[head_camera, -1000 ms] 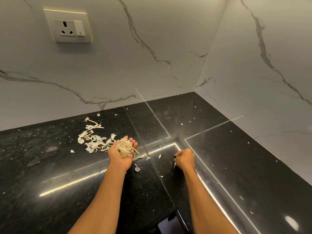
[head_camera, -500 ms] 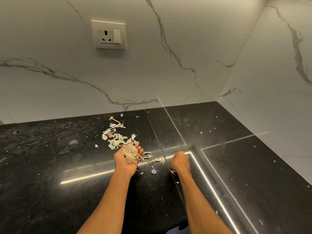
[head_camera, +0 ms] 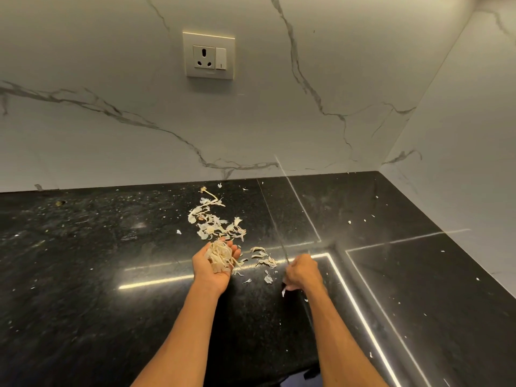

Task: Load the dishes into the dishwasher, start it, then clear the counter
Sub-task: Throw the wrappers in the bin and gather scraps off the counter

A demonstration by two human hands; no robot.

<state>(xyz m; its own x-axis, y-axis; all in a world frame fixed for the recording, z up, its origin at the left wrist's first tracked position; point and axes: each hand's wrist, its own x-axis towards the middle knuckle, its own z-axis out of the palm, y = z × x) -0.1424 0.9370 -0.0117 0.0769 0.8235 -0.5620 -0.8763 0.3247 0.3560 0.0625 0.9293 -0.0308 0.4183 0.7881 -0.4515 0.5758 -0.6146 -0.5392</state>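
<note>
Black counter (head_camera: 83, 275): L hand (head_camera: 210, 273) open, palm-up w/ peel heap (head_camera: 220, 256), R hand (head_camera: 301, 274) curled on scrap (head_camera: 283, 292).

Dry pale peels (head_camera: 215, 224) strewn on my black counter (head_camera: 83, 261).
I see one loose heap near the wall, and more piled in my upturned left hand (head_camera: 205, 270).

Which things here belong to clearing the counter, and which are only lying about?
Job: pale dry peels scattered on the black stone counter; peel heap in the left hand; white scrap in the right hand.
Just there: white wall socket.
</note>
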